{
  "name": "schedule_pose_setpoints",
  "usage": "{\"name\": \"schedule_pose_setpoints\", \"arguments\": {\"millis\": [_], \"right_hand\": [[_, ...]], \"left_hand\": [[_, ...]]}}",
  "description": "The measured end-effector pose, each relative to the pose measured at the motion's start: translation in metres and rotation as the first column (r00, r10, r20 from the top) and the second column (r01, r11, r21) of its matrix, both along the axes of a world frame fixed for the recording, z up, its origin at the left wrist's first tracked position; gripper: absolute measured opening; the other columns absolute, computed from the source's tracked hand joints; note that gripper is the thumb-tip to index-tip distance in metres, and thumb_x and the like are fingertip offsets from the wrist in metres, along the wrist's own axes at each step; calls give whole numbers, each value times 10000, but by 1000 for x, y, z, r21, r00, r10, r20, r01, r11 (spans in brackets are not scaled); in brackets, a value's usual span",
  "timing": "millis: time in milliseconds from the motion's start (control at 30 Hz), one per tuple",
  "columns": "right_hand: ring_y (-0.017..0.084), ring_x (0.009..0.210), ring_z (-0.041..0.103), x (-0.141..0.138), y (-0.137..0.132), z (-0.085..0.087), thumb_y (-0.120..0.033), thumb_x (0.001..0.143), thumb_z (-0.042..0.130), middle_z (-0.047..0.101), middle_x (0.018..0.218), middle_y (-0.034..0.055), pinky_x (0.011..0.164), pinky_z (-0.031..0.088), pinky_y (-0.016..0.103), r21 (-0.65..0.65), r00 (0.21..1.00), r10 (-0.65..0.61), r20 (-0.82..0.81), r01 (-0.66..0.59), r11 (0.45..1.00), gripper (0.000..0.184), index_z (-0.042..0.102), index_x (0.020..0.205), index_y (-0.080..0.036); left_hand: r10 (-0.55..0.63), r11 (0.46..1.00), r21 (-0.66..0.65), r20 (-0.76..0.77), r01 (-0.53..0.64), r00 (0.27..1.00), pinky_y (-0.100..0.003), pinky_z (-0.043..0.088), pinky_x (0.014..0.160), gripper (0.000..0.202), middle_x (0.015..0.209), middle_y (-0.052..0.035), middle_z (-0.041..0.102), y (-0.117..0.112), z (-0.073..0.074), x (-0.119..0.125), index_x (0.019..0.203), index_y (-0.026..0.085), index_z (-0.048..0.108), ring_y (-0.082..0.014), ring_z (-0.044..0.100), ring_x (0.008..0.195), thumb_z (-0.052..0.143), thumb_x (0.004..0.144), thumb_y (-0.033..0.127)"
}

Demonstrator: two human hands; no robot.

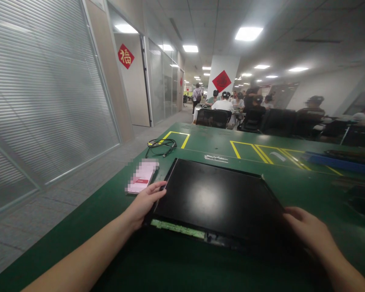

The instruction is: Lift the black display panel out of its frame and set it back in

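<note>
A flat black display panel (231, 198) lies over the green table, its dark screen facing up and reflecting a ceiling light. Along its near edge runs a green circuit board strip (178, 229). My left hand (147, 200) grips the panel's left edge, thumb on top and fingers at the side. At the right edge, my right hand (307, 225) holds the panel too, with its fingertips partly hidden behind the frame. Whether the panel rests on the table or is slightly raised, I cannot tell.
A phone (142, 176) lies left of the panel on the green table (109, 194). Behind it is a coiled black cable (162, 147). Yellow tape outlines (240, 150) mark the far side. A blue tray (337, 162) stands at the right. Several people sit beyond.
</note>
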State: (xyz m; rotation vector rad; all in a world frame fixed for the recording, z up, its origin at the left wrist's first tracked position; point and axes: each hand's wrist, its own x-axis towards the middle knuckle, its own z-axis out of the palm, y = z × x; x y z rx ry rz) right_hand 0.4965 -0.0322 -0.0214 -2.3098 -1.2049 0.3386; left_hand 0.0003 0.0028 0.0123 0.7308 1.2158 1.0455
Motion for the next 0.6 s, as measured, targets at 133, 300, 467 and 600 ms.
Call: {"name": "schedule_pose_setpoints", "arguments": {"millis": [133,300,467,600], "right_hand": [[371,879,750,1,1,1,-541,705,533,826,957,135,766,559,484,-17,1000,2,5,-2,1000,446,787,931,-253],[379,905,741,3,2,-1,-551,703,528,824,985,136,799,550,491,-37,1000,6,22,-5,999,485,782,983,-247],[371,870,738,3,1,-5,-547,702,537,821,954,135,766,552,484,-3,1000,-5,22,5,1000,455,791,949,-261],[371,898,746,6,1,-7,-542,704,539,827,985,136,779,558,479,8,1000,-3,16,3,1000,473,807,966,-253]], "left_hand": [[-53,999,3,44,53,998,-328,687,718,942,1177,-81,846,3,-9,-5,1600,252,504,-215,828,724,918,758,166],[-100,995,5,62,99,993,-356,691,740,1213,1182,-113,851,1,-8,-8,1629,219,481,-270,843,795,1051,559,182],[-158,987,13,45,157,986,-340,675,773,1038,1153,-113,863,-5,4,-4,1516,182,615,-260,841,799,1043,570,194],[-146,988,51,6,146,989,-343,663,828,900,1170,-104,863,-7,5,-1,1427,178,685,-271,842,883,1018,591,177]]}}
